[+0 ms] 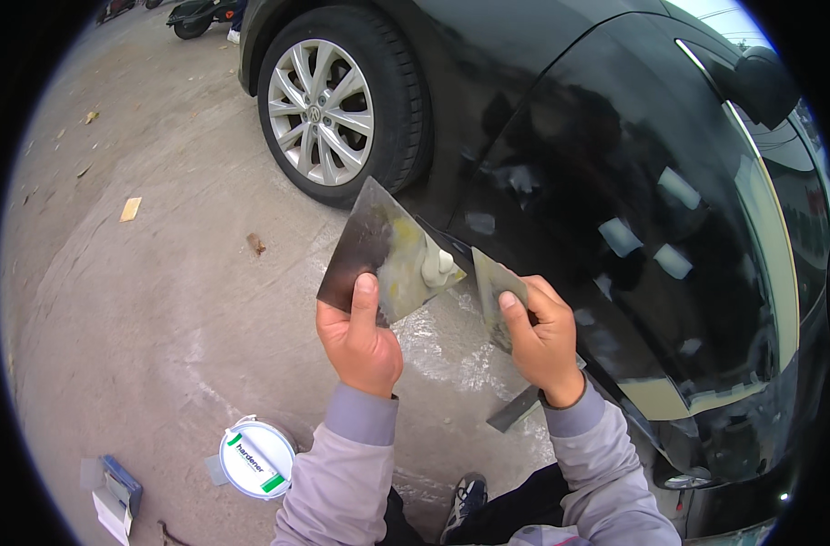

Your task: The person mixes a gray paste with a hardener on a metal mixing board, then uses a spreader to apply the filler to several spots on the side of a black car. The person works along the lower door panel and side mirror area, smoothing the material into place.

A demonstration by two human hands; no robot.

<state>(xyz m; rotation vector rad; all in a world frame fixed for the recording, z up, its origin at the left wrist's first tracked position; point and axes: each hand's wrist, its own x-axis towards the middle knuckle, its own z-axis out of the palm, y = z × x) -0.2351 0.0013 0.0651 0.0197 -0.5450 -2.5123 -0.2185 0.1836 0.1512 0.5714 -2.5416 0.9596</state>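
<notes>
My left hand (359,337) grips a flat square putty spreader (363,246), dark and smeared with pale yellow-grey filler, with a light lump of putty (438,264) near its right corner. My right hand (542,337) holds a narrower, filler-smeared spreader (490,282) just to the right of the first, angled toward it. Beyond and to the right of my hands is a black car's body panel (561,164) with several pale grey filler patches (620,237) and beige masking strips (763,227) along its right and lower edges.
The car's front wheel (324,109) stands at top centre on grey concrete (160,300). A white tub with a lid (256,460) and a small blue box (119,496) sit at lower left. A dark flat strip (511,409) lies under my right hand. A scooter (197,18) and a person's leg appear behind.
</notes>
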